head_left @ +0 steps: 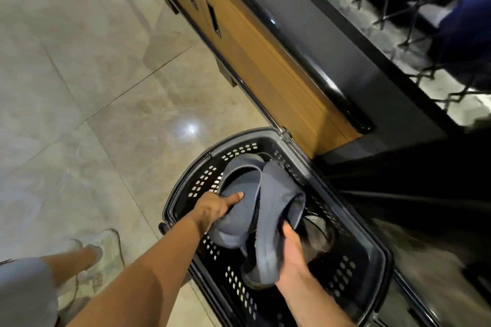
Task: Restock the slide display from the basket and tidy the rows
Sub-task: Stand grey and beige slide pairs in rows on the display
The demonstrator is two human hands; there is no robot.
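Left hand (215, 211) grips one grey slide (239, 180), thumb pressed on the footbed. Right hand (293, 255) is curled round the second slide (273, 202). The two cross over the black basket (239, 289), which sits on the floor (79, 87) beside the wood-fronted display (265, 66).

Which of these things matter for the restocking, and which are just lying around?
In the job: grey slide in the left hand; second grey slide in the right hand; black basket; wooden display stand.
Just there: tiled floor; pale sneaker; blue items at top right.
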